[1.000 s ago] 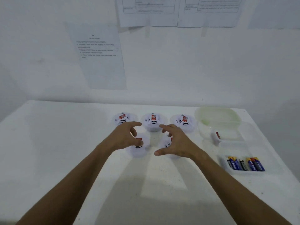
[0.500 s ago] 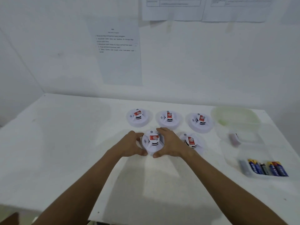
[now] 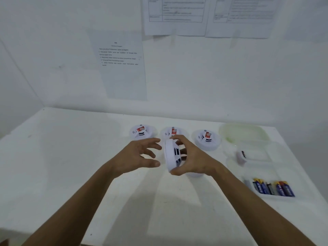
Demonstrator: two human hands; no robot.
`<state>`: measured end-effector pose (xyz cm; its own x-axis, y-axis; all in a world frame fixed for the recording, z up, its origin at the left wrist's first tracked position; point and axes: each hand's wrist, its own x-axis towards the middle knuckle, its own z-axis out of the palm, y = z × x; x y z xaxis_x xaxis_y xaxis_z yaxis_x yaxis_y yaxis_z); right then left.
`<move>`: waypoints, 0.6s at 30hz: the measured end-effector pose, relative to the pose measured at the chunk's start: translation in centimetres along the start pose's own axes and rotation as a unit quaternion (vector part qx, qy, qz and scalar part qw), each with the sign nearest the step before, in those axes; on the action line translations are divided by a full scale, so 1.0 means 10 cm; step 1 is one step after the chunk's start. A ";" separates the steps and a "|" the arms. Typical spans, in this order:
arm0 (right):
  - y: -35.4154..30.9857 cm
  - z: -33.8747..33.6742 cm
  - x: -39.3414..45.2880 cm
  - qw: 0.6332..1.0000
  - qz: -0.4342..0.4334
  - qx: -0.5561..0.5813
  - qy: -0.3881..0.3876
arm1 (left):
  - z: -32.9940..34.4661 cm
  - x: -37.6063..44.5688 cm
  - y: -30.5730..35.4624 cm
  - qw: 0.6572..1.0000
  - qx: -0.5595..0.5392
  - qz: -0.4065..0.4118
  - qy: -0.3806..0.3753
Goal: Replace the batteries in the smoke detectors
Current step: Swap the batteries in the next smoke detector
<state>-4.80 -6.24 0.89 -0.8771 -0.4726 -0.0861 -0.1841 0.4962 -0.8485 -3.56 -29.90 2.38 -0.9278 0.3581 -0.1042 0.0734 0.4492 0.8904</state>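
A round white plastic smoke detector (image 3: 171, 155) is up off the white table (image 3: 62, 166), tipped on its edge so its flat base faces left and its domed side with dark slots faces right. The right hand (image 3: 193, 160) grasps it, fingers curled over the top rim and thumb under the bottom edge. The left hand (image 3: 136, 157) hangs just beside the base with fingers spread and relaxed, holding nothing; whether a fingertip touches the rim I cannot tell. Behind the hands, three more white smoke detectors with red labels stand in a row on the table: the left detector (image 3: 142, 133), the middle detector (image 3: 172, 133) partly hidden by the right hand's fingers, and the right detector (image 3: 206, 139). Another white round shape (image 3: 194, 174) peeks out beneath the right wrist, mostly hidden. To the right lies a pale green translucent lid (image 3: 243, 132), then a clear plastic container (image 3: 252, 155) with a small blurred item inside, and nearer the table edge a clear tray (image 3: 276, 197) holding a row of blue and gold batteries (image 3: 273, 188). Printed paper sheets (image 3: 122, 66) are taped to the white wall.
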 end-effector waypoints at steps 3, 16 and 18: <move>0.03 -0.18 -0.21 0.999 -0.007 0.052 0.000 | 0.16 0.03 0.17 1.000 0.025 0.012 0.002; 0.24 -0.68 -0.92 0.986 -0.036 0.160 0.017 | 0.81 0.17 0.77 0.996 0.009 0.073 -0.059; 0.25 -0.72 -0.98 0.991 -0.038 0.125 0.021 | 0.85 0.18 0.81 0.994 0.033 0.090 -0.057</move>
<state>0.13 4.88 3.41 -0.8832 -0.4690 0.0006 -0.1400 0.2624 -0.9547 -1.48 -18.63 5.62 -0.8505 0.5259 0.0009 0.2616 0.4215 0.8683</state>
